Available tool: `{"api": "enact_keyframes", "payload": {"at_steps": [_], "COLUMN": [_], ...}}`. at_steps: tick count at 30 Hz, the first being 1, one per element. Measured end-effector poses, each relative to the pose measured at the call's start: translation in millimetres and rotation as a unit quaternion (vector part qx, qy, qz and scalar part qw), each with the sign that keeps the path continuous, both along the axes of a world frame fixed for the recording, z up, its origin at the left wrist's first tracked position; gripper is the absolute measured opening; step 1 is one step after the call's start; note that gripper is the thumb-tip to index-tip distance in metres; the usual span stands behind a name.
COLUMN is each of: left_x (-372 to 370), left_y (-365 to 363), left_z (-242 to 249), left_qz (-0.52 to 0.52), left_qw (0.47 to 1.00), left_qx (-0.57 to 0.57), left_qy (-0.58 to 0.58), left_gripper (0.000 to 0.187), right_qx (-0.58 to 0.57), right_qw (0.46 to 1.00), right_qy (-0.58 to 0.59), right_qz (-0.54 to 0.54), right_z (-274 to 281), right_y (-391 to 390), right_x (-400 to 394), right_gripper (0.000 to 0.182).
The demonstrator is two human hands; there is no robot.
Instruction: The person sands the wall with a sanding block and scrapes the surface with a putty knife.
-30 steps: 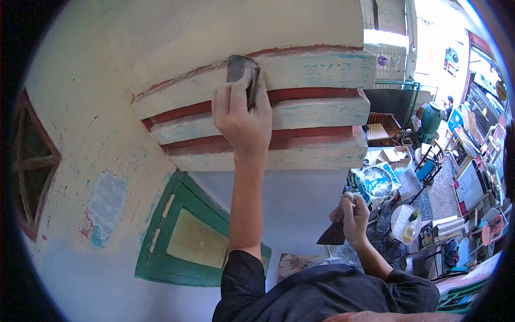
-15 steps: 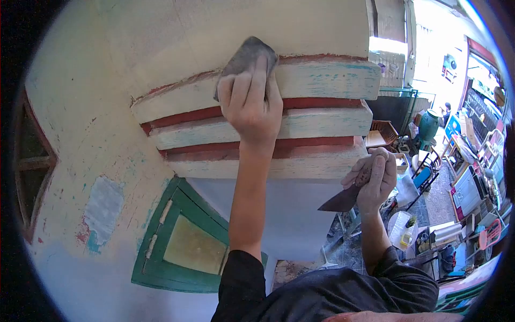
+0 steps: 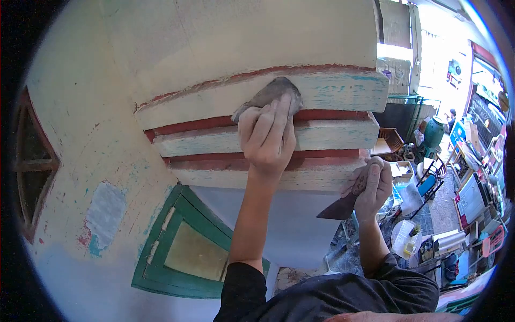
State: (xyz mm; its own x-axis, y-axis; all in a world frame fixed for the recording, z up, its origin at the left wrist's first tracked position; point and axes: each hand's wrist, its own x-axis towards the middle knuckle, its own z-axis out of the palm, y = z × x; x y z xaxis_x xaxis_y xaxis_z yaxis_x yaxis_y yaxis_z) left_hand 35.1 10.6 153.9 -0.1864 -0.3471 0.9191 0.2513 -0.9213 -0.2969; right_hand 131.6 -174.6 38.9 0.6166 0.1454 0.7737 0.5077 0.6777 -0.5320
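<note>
A grey sanding pad [image 3: 268, 94] is pressed flat against the top cream band of the stepped ledge [image 3: 332, 88] by the left hand [image 3: 266, 134], its fingers [image 3: 279, 115] laid together over the pad's lower edge. A scraper [image 3: 338, 208] is gripped in the right hand [image 3: 370, 185], fingers closed round its handle (the dark blade points left and down), just under the ledge's lowest step. A green window frame [image 3: 161, 236] is seen below on the wall [image 3: 96, 134].

Gritty grey sandpaper [image 3: 268, 95]; rough, flaking painted ledges [image 3: 332, 86]; dull metal scraper [image 3: 338, 209].
</note>
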Motion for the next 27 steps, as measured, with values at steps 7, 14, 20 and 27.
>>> {"api": "enact_keyframes", "payload": {"at_steps": [7,14,20,27], "left_x": [0.0,-0.6,6.9,12.3], "left_y": [-18.0,-16.3,-18.0,-16.3], "left_z": [-14.0,4.2,5.6,-5.2], "left_qz": [0.013,-0.008,0.009,0.01], "left_qw": [0.999,0.998,1.0,1.0], "left_qx": [-0.036,-0.051,-0.01,0.005], "left_qy": [0.034,0.042,0.027,0.006], "left_gripper": [0.033,0.031,0.032,0.039], "right_qx": [-0.007,-0.021,-0.001,-0.003], "right_qw": [0.999,1.0,1.0,0.999], "right_qy": [0.01,-0.001,0.005,0.033], "right_qz": [-0.039,0.003,0.012,-0.018], "right_z": [2.2,-0.5,-17.3,-8.1], "right_y": [6.6,6.2,11.0,4.9], "right_x": [1.2,-5.2,4.8,-1.2], "right_gripper": [0.028,0.022,0.019,0.024]}}
